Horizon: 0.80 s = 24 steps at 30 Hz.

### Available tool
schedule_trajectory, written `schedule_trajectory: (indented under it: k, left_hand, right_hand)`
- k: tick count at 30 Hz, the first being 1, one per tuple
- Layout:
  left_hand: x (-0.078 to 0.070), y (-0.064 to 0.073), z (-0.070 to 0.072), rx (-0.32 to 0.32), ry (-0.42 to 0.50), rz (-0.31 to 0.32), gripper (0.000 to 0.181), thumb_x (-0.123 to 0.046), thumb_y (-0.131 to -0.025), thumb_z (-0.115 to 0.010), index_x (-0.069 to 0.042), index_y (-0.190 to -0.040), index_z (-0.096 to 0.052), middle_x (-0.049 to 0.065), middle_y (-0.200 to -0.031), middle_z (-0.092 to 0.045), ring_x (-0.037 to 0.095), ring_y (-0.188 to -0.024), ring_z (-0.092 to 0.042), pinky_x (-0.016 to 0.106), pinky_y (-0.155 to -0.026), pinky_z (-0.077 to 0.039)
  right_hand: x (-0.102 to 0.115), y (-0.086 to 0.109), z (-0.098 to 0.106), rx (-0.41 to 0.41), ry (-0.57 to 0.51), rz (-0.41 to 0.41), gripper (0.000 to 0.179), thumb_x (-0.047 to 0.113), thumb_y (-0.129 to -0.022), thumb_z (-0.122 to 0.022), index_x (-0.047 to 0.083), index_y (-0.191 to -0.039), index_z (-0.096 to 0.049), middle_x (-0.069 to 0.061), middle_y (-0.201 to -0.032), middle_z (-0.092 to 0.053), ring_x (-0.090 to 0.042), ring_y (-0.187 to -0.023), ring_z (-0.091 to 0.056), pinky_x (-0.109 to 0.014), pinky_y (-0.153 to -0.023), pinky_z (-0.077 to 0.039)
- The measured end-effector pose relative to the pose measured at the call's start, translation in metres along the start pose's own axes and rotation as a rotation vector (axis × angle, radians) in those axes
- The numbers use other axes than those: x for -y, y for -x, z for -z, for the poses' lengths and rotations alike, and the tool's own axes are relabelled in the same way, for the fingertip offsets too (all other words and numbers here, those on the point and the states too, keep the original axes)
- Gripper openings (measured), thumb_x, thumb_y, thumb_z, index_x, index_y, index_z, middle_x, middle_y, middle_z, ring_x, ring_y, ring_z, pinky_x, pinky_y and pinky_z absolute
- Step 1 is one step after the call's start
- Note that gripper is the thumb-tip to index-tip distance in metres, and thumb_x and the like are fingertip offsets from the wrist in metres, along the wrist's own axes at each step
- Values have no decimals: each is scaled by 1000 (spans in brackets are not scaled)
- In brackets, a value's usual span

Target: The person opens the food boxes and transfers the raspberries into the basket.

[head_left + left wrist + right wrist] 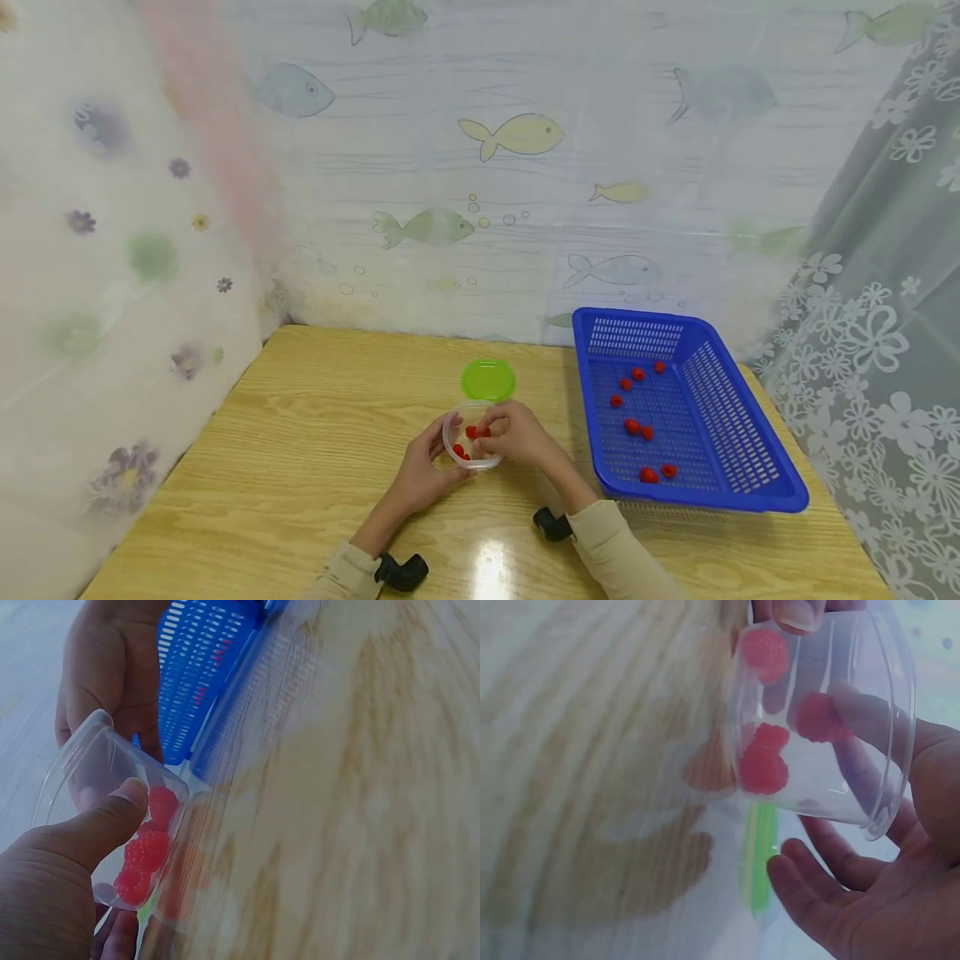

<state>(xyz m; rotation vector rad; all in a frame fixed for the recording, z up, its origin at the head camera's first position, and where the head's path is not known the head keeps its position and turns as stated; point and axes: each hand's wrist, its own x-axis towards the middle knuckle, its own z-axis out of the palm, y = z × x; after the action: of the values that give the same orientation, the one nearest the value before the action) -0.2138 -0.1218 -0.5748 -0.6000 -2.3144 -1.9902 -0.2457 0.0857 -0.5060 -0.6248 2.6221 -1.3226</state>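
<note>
My left hand (420, 473) grips a clear plastic tub (468, 412) from its left side, the thumb (112, 825) lying along the wall in the left wrist view. Several red raspberries (146, 851) rest on the tub's bottom. The fingers of my right hand (522, 435) reach over the rim into the tub. Between its thumb and a finger it pinches one raspberry (821, 718), seen through the clear wall in the right wrist view, raised off the bottom. The remaining fingers of that hand stay outside the tub, loosely bent.
A green lid (488, 380) lies on the wooden table (315, 417) just beyond the tub. To the right stands a blue plastic basket (738, 417) with slotted walls, and several raspberries (632, 426) are scattered on its floor. Printed curtains (420, 167) hang behind and at both sides.
</note>
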Motion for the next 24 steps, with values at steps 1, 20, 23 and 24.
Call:
schedule_trajectory:
  k: [1, 20, 23, 24]
  left_hand:
    - [0, 0, 0, -3, 0, 1, 87, 0, -77, -87, -4, -152, -44, 20, -148, -52, 36, -140, -48, 43, -113, -43]
    - [-3, -1, 0, -22, 4, 45, 88, 0, -75, -88, -5, -152, -45, 18, -149, -53, 33, -139, -50, 41, -112, -45]
    - [-3, -1, 0, -21, 7, 40, 89, 1, -75, -88, -4, -152, -44, 19, -148, -52, 34, -139, -50, 42, -112, -45]
    - [-4, -1, -1, -21, 6, 38, 89, 0, -75, -88, -4, -152, -44, 19, -148, -52, 34, -139, -50, 42, -112, -45]
  right_hand:
    - [0, 1, -1, -22, -11, -2, 8, 11, -84, -84, 9, -84, -75, -8, -107, -68, -28, -105, -59, -49, -92, -52]
    - [1, 8, -9, -255, -167, 3, 9, 10, -84, -83, 11, -89, -76, -18, -128, -62, -33, -127, -53, -61, -105, -43]
    - [5, 10, -8, -270, -185, 15, 9, 10, -86, -82, 10, -91, -76, -20, -128, -62, -34, -126, -54, -63, -106, -42]
    - [6, 11, -8, -276, -194, 20, 9, 10, -86, -82, 10, -92, -76, -20, -127, -62, -34, -126, -54, -63, -106, -42]
